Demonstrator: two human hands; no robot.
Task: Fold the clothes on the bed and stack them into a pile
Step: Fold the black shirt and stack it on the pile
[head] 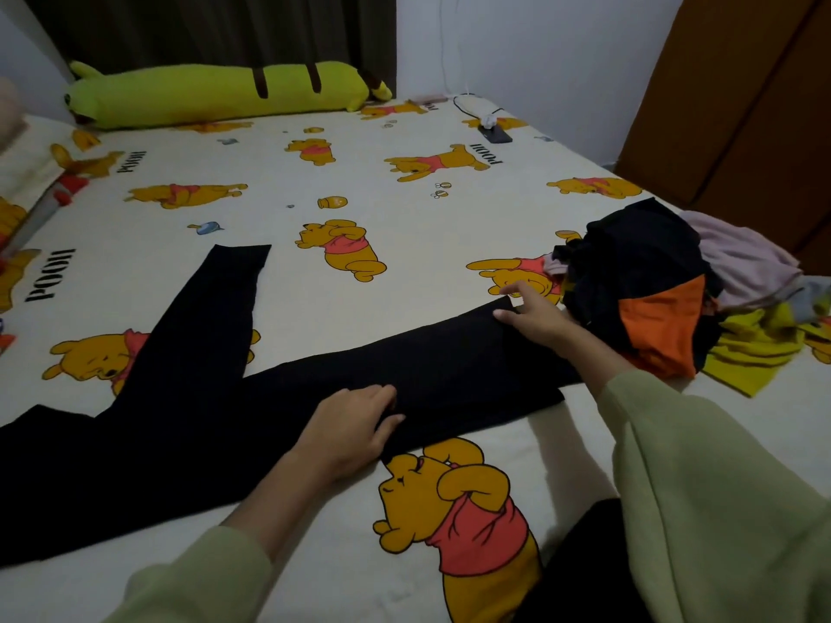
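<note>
While the black trousers (pixel 288 397) lay spread flat across the near part of the bed (pixel 404 209), both hands rested on them. One leg ran toward the bed's middle, and the rest of the garment stretched from the left edge toward the right edge. The left hand (pixel 348 431) lay palm down on the near edge of the trousers, fingers loosely bent and thumb lying along the cloth; whether it pinched the fabric could not be told. The right hand (pixel 533 319) lay at the right end of the trousers, fingers extended and spread, with the thumb on the cloth at its corner. Both arms wore pale green sleeves (pixel 701 487).

Just beyond the right hand, near the right edge of the bed, sat an unfolded heap of clothes (pixel 638 281): black pieces on top, an orange piece (pixel 661 326) at the front, a pink piece (pixel 742 258) behind, and a yellow piece (pixel 760 348) lying flat toward the right edge. The heap touched the right end of the trousers or lay just beside it.

At the far edge of the bed lay a long yellow-green plush (pixel 216 94). Near the far right corner lay a dark phone (pixel 494 134) with a cable (pixel 467 107) attached. The sheet carried a bear print.
</note>
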